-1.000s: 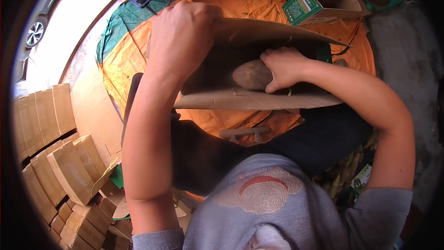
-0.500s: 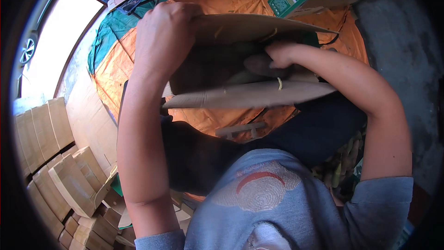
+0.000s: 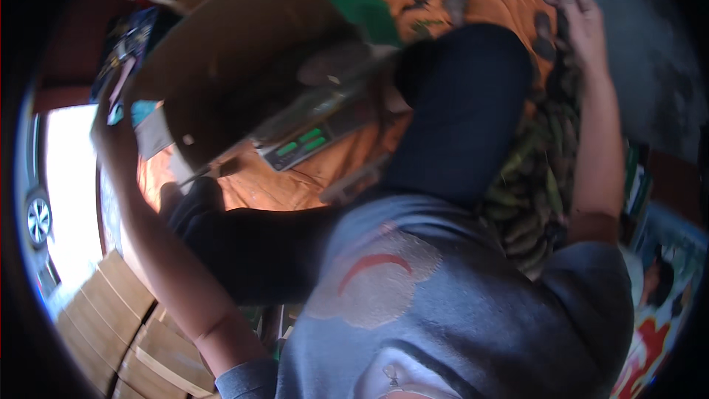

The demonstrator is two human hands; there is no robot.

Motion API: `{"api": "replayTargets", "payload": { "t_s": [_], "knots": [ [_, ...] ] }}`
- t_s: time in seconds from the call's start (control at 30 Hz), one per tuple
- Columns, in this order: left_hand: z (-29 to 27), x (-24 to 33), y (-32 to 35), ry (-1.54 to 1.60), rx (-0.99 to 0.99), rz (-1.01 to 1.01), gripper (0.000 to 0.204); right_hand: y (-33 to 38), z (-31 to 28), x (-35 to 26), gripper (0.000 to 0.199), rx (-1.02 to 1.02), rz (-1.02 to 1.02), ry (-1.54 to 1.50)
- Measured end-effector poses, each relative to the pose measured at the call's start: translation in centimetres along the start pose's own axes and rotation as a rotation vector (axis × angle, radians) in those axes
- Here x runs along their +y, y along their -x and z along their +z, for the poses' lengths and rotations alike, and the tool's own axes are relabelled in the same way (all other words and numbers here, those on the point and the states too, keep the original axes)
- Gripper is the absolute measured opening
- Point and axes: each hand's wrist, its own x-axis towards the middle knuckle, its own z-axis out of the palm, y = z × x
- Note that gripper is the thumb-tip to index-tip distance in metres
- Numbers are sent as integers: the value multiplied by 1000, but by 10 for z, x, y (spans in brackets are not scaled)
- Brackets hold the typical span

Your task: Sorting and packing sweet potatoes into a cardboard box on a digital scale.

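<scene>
Over an orange tarp (image 3: 255, 188) sits an open cardboard box (image 3: 251, 18). Near its left end, the left hand (image 3: 117, 122) is blurred, grip unclear; far right, the right hand (image 3: 574, 11) has loosely spread fingers. Inside the box: a rounded brown lump (image 3: 332, 66).

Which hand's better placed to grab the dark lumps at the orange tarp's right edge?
Probably the right hand: it's near the dark lumps; the left hand is across by the box.

Left hand (image 3: 116, 131), a blur
I can't make out its grip, nor the brown lump (image 3: 331, 66) in the shadowy box (image 3: 214, 37).
</scene>
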Motion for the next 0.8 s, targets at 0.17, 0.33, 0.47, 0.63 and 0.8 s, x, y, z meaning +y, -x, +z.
{"api": "replayTargets", "payload": {
  "t_s": [0.17, 0.33, 0.47, 0.63, 0.8],
  "knots": [
    [7, -29, 9, 74, 75, -331, 44, 204, -64, 288, 22, -7, 372, 307],
    [-10, -38, 40, 151, -15, -465, 56, 443, 34, 341, 26, -768, 492, 479],
    [-69, -68, 70, -136, -30, -426, 40, 459, 77, 290, 52, -675, 867, 488],
    [-88, -116, 100, -79, 13, -476, 34, 427, 28, 349, 73, 185, 1228, 740],
    [-106, -123, 153, -1, 94, -638, 33, 397, 11, 397, 97, 352, 1883, 238]
  ]
}}
